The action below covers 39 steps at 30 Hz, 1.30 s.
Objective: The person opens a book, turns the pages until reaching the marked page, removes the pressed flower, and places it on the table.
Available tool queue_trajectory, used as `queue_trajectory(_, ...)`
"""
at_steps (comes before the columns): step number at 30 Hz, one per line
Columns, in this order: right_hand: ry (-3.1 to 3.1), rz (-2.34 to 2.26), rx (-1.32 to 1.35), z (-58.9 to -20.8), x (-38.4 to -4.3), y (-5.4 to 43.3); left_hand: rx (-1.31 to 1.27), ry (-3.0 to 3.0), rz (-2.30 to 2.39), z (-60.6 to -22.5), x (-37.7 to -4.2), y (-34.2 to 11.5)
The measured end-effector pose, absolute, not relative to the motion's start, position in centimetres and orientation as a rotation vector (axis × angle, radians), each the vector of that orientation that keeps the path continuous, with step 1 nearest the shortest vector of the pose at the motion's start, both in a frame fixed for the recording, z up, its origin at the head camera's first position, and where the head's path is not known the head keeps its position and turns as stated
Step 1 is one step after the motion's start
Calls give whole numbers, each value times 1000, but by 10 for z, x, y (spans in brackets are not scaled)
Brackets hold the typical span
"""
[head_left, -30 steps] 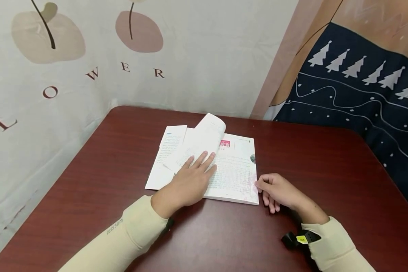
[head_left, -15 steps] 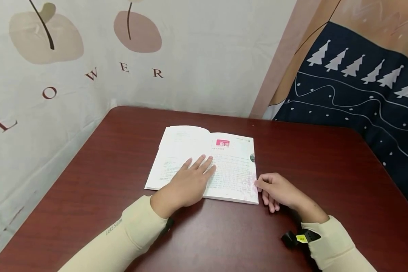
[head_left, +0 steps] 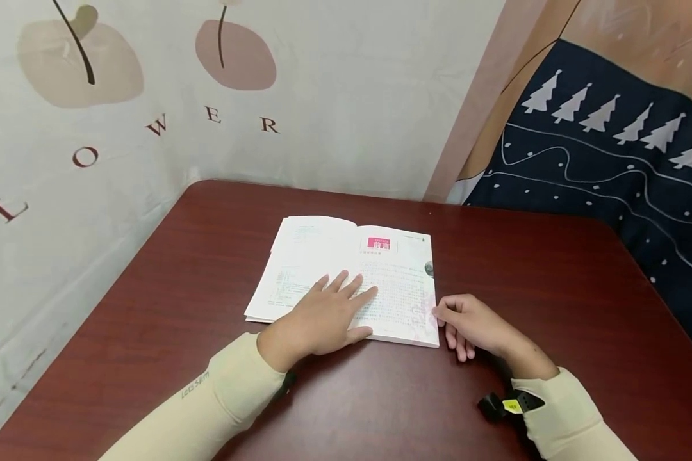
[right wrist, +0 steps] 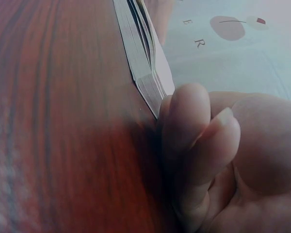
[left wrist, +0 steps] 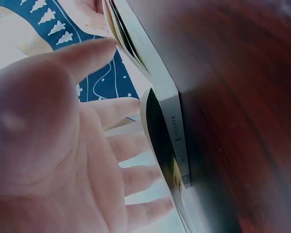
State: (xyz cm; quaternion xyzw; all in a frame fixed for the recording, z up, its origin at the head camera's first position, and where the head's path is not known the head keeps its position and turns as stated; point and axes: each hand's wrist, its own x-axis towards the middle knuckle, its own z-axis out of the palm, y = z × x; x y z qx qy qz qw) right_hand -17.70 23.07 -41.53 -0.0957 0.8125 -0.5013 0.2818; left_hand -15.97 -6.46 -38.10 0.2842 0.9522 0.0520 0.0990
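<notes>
An open book [head_left: 400,307] lies on the table, printed pages facing up, with a pink heading block on the right page. My left hand [head_left: 325,317] rests across the lower middle of it, fingers spread and straight. In the left wrist view, the fingertips [left wrist: 162,206] meet the page near the spine's end, where the cover bows away from the block of pages. At the book's right edge, my right hand [head_left: 467,323] pinches the page edges between thumb and curled forefinger. The right wrist view shows its other fingers [right wrist: 211,150] curled, hiding the pinch itself.
The dark red wooden table [head_left: 167,307] surrounds the book. Behind it hangs a pale curtain [head_left: 352,96] with printed letters, and a navy cloth [head_left: 600,160] with white trees is at the right. A black strap device [head_left: 496,406] is on the right wrist.
A raised page has fallen flat to the left, uncovering the full heading. My left hand's fingers have spread and shifted slightly nearer to me. My right hand stays in place.
</notes>
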Motion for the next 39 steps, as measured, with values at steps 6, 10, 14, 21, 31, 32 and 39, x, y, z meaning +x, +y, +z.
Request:
queue_trajectory(6,2185,-1345,-245,-415,-177,230,867,2813,148,-381,-159,-66)
queue_trajectory(10,2186,-1348,-247,-415,-178,231,915,2820,144,-381,-160,-66)
queue_trajectory(14,2176,-1339,-250,-416,-178,230,928,2803,157,-381,-160,-67)
queue_trajectory(21,2195,-1346,-255,-414,-179,230,923,2823,160,-380,-162,-66)
queue_trajectory(31,2195,-1346,-256,-414,-180,229,920,2820,166,-380,-162,-67)
queue_trajectory(32,2192,-1345,-256,-414,-180,229,922,2822,165,-380,-162,-67)
queue_trajectory(39,2188,-1338,-248,-414,-179,230,937,2818,160,-381,-162,-67)
